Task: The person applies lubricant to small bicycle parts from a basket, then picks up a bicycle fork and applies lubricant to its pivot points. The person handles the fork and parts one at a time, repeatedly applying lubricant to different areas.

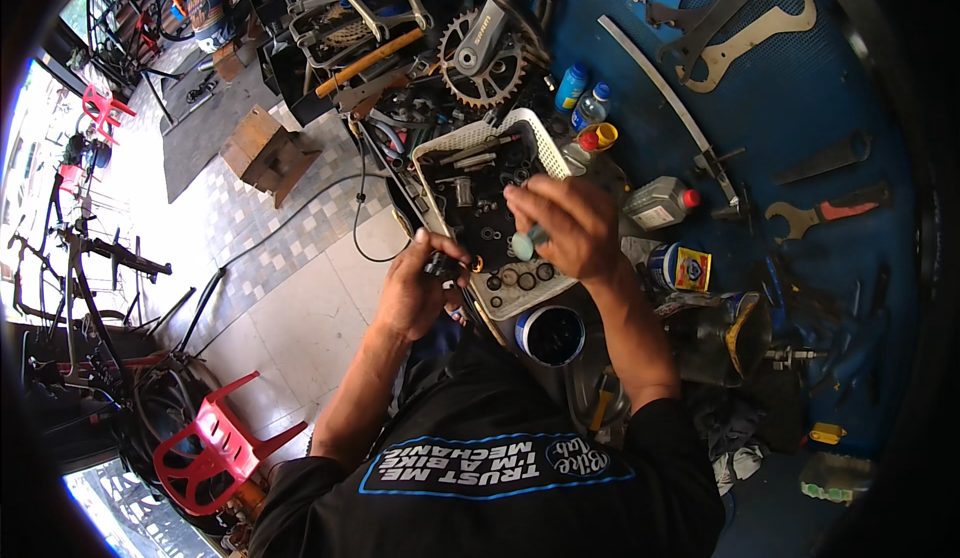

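Observation:
My left hand is closed around a small black cylindrical part at the near left rim of a white plastic basket. An orange ring shows just beside that part. Over the basket's right side is my right hand, its fingers bent around a tool with a rounded pale green end; the rest of the tool is hidden or blurred. Inside the basket lie metal rings, a metal cylinder and several small parts on a dark bottom.
An open blue tub with dark contents stands near the basket. Bottles, a grey container with a red cap and a large jar are to the right. A crankset lies beyond; wrenches hang on the blue board.

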Available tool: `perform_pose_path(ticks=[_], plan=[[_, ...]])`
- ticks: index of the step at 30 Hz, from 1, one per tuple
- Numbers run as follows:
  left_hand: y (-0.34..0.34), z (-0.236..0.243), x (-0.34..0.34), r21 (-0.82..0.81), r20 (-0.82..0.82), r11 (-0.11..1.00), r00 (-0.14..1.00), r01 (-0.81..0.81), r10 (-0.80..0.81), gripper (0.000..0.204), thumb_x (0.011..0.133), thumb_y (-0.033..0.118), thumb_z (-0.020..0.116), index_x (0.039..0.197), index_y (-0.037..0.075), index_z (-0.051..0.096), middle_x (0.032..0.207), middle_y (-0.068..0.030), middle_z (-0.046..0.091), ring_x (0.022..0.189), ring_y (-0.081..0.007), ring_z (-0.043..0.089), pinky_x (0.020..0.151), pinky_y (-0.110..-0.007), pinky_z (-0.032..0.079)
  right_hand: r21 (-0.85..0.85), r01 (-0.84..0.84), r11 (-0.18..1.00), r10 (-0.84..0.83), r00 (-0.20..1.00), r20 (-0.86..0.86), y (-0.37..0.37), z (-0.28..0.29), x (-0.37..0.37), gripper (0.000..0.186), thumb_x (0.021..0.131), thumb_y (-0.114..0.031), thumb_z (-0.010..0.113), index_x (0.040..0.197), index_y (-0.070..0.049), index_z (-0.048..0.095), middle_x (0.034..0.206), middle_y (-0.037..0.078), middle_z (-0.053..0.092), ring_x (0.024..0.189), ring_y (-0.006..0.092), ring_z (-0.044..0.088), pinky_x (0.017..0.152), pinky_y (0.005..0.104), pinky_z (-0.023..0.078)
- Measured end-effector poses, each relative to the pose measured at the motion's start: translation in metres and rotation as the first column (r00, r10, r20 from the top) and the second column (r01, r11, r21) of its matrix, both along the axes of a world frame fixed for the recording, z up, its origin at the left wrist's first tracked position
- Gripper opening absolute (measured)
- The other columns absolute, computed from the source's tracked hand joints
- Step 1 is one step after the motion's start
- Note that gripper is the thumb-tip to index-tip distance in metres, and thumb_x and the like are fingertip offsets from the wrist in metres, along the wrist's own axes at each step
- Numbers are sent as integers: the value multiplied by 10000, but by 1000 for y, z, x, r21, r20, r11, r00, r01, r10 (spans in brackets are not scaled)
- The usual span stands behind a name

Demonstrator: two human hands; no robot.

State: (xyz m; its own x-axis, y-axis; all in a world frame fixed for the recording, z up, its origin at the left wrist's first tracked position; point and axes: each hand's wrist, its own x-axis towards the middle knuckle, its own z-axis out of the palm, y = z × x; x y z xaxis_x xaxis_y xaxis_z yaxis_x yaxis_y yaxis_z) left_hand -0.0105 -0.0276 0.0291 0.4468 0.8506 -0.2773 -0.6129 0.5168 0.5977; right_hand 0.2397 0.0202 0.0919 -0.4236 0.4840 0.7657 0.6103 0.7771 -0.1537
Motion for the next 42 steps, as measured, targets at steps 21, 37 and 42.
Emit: perform_pose_path(ticks=[21, 37, 42], plan=[[23, 34, 29, 330, -359, 944, 922, -19, 144, 198, 1024, 156, 675, 987, -36, 704, 912, -93, 703, 680, -135, 636, 537, -260, 490, -682, -410, 606, -420, 564, -712, -42, 5, 3, 503, 954, -22, 730, 1427, -27, 560, 891, 47, 754, 721, 40, 627, 633, 209, 511], [26, 24, 30, 299, -402, 954, 904, -19, 144, 243, 1033, 193, 681, 1008, -40, 743, 896, -86, 728, 679, -109, 653, 557, -245, 501, -699, -164, 696, -448, 661, -601, -31, -8, 14, 223, 945, -89, 769, 1158, -28, 741, 920, 29, 747, 819, 72, 651, 740, 252, 527], [23, 20, 23, 308, -490, 951, 854, -17, 174, 265, 1035, 219, 683, 1045, -36, 758, 873, -69, 728, 688, -92, 646, 565, -243, 506, -605, 138, 784, -484, 746, -457, 10, -26, 52, 198, 951, -195, 754, 1050, -24, 737, 883, 91, 749, 778, 177, 684, 720, 324, 528]])
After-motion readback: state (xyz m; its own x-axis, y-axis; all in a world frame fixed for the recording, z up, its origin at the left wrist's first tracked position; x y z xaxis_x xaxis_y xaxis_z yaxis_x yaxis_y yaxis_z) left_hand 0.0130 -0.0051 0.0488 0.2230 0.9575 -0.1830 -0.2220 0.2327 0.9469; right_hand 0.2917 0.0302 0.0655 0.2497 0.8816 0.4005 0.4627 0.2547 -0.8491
